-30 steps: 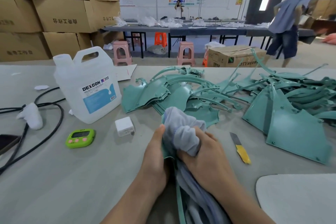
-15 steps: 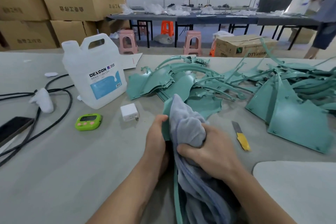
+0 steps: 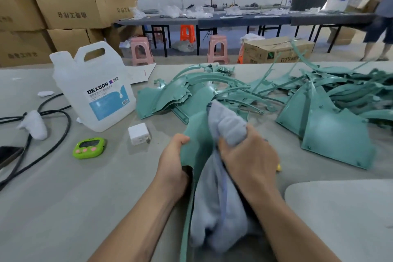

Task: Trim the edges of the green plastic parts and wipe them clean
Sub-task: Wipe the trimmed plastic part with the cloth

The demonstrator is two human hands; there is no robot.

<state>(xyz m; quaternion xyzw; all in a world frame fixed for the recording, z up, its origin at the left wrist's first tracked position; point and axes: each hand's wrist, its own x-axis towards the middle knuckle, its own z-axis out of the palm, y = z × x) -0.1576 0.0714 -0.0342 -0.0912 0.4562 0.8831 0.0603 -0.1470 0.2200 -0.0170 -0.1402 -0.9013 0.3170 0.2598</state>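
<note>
My left hand [image 3: 173, 160] grips the left edge of a green plastic part [image 3: 196, 140] that stands on edge in front of me. My right hand [image 3: 248, 155] clutches a bunched grey cloth [image 3: 225, 125] and presses it against the part's right face; the cloth's tail [image 3: 217, 208] hangs down between my forearms. A pile of green plastic parts [image 3: 212, 95] lies behind, and more green parts [image 3: 331, 125] are stacked to the right. Only the yellow tip of the utility knife [image 3: 279, 168] shows past my right hand.
A white DEXCON jug [image 3: 93, 89], a white charger [image 3: 138, 134] and a green timer [image 3: 89, 148] sit to the left, with black cables [image 3: 53, 151] and a phone [image 3: 8, 153] further left. A pale board [image 3: 344, 215] lies at lower right. Cardboard boxes, stools and a person stand beyond the table.
The part has turned so more of its green face shows under my left thumb. My right hand with the cloth has slid slightly right along it, covering most of the knife.
</note>
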